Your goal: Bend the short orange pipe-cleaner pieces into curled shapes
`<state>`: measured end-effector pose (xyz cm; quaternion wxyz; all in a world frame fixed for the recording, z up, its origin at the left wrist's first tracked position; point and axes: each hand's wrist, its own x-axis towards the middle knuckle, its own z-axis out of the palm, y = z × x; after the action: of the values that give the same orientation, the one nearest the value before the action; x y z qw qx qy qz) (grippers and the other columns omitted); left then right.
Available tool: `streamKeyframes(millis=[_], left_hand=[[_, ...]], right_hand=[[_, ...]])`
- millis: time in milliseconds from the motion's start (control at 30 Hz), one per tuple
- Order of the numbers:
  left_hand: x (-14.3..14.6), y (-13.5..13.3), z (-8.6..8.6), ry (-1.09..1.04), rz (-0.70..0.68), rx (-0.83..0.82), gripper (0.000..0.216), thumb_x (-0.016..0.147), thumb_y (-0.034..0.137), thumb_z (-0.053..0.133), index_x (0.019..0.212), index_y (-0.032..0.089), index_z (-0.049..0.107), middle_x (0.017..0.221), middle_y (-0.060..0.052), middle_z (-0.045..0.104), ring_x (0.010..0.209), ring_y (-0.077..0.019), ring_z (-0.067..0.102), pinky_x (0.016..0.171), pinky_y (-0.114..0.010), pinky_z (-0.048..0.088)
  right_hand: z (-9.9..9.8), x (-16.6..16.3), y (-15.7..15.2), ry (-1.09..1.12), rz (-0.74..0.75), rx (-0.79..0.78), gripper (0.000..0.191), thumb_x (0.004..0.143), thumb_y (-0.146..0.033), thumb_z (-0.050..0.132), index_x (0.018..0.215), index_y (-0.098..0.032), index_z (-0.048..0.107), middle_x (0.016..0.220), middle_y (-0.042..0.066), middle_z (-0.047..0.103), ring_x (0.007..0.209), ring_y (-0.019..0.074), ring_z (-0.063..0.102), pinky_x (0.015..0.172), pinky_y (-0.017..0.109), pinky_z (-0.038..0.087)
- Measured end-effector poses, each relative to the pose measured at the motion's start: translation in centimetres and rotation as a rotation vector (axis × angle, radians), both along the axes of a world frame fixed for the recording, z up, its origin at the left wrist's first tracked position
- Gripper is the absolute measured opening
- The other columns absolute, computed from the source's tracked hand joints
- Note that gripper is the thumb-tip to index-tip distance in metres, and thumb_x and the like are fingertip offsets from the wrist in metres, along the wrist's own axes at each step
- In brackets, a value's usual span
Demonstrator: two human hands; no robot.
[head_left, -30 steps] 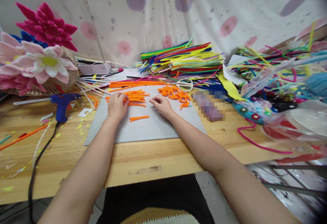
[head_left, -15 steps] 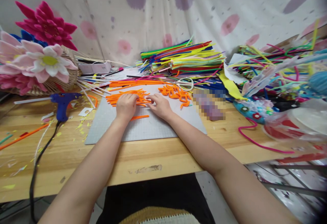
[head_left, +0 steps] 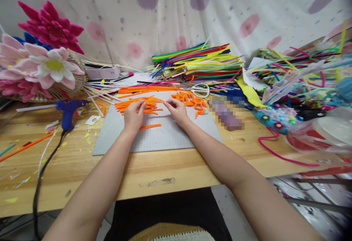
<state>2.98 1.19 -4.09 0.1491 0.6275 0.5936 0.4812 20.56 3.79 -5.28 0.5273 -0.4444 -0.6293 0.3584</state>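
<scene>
My left hand (head_left: 134,114) is closed in a pinch beside a pile of cut orange pipe cleaners (head_left: 123,104) on the grey cutting mat (head_left: 162,138). My right hand (head_left: 177,111) pinches the right end of one orange pipe cleaner (head_left: 160,101). That piece seems to run leftward to the fingers of my left hand, in front of the pile. Bent orange pieces (head_left: 189,99) lie in a heap just beyond my right hand. A short orange length (head_left: 150,126) rests alone on the mat, nearer to me.
A blue glue gun (head_left: 68,112) with a black cord lies left of the mat. Felt-like flowers (head_left: 55,65) stand at the back left. Bundled coloured pipe cleaners (head_left: 203,63) and white-handled scissors (head_left: 200,90) lie behind the mat. A plastic-wrapped tub (head_left: 324,131) sits at right.
My hands have moved apart, the right one a little to the right. The orange pipe cleaner now shows in the gap between them.
</scene>
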Motion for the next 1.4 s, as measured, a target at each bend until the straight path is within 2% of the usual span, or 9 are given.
streamKeyframes(millis=[133,267,467,633,833,1067,1233,1400], left_hand=[[1.9,-0.4,-0.3,-0.562,-0.229,-0.262,0.029,0.079,0.038,0.053,0.091,0.014,0.063,0.085,-0.008,0.069,0.077,-0.017,0.065,0.077,-0.033,0.05],[3.3,-1.1,0.2,-0.77,-0.343,-0.471,0.025,0.076,0.033,0.059,0.089,0.012,0.061,0.083,-0.007,0.068,0.072,-0.0154,0.066,0.07,-0.03,0.053],[3.2,-1.5,0.4,-0.777,-0.375,-0.59,0.019,0.076,0.029,0.061,0.084,0.012,0.061,0.077,-0.003,0.066,0.071,-0.0156,0.067,0.066,-0.028,0.054],[3.3,-1.6,0.5,-0.75,-0.429,-0.646,0.011,0.074,0.02,0.063,0.082,0.012,0.062,0.074,-0.003,0.067,0.069,-0.0137,0.067,0.069,-0.028,0.054],[3.2,-1.6,0.5,-0.749,-0.435,-0.661,0.014,0.07,0.021,0.067,0.079,0.01,0.063,0.071,-0.006,0.068,0.069,-0.0154,0.067,0.069,-0.029,0.053],[3.4,-1.6,0.6,-0.73,-0.431,-0.689,0.012,0.069,0.019,0.068,0.076,0.01,0.065,0.076,-0.007,0.069,0.07,-0.0152,0.067,0.067,-0.027,0.054],[2.8,-1.5,1.1,-0.737,-0.425,-0.756,0.008,0.069,0.017,0.068,0.072,0.01,0.064,0.078,-0.007,0.069,0.066,-0.0136,0.066,0.063,-0.026,0.054],[2.2,-1.3,1.8,-0.871,-0.493,-0.905,0.001,0.073,0.01,0.063,0.073,0.01,0.064,0.07,-0.004,0.065,0.057,-0.0085,0.062,0.054,-0.019,0.051]], right_hand=[[0.6,-0.3,-0.5,0.197,0.184,-0.132,0.025,0.068,-0.042,0.06,0.071,-0.018,0.051,0.058,-0.004,0.048,0.052,0.008,0.042,0.053,0.023,0.035],[0.9,-0.2,-0.8,0.246,0.291,-0.249,0.031,0.064,-0.044,0.064,0.075,-0.019,0.05,0.055,-0.006,0.048,0.045,0.0059,0.037,0.045,0.021,0.028],[1.0,-0.2,-0.7,0.151,0.241,-0.218,0.029,0.06,-0.042,0.067,0.065,-0.016,0.055,0.063,-0.002,0.052,0.057,0.0075,0.043,0.051,0.021,0.033],[0.9,-0.2,-0.5,0.097,0.189,-0.182,0.025,0.058,-0.039,0.068,0.06,-0.016,0.057,0.063,-0.001,0.053,0.064,0.0099,0.047,0.06,0.023,0.037],[0.6,-0.3,-0.4,0.094,0.192,-0.198,0.025,0.058,-0.038,0.067,0.059,-0.017,0.056,0.062,-0.002,0.053,0.063,0.0099,0.047,0.061,0.024,0.038],[0.7,-0.5,-0.5,0.134,0.191,-0.227,0.024,0.056,-0.036,0.069,0.058,-0.016,0.055,0.06,-0.003,0.052,0.06,0.0083,0.045,0.056,0.022,0.036],[0.8,0.0,-0.4,0.248,0.311,-0.409,0.03,0.056,-0.04,0.071,0.069,-0.017,0.058,0.058,-0.005,0.05,0.051,0.0058,0.041,0.046,0.02,0.029],[1.2,0.6,-0.3,0.474,0.496,-0.514,0.036,0.062,-0.047,0.067,0.083,-0.018,0.062,0.068,-0.002,0.055,0.055,0.0064,0.044,0.044,0.019,0.029]])
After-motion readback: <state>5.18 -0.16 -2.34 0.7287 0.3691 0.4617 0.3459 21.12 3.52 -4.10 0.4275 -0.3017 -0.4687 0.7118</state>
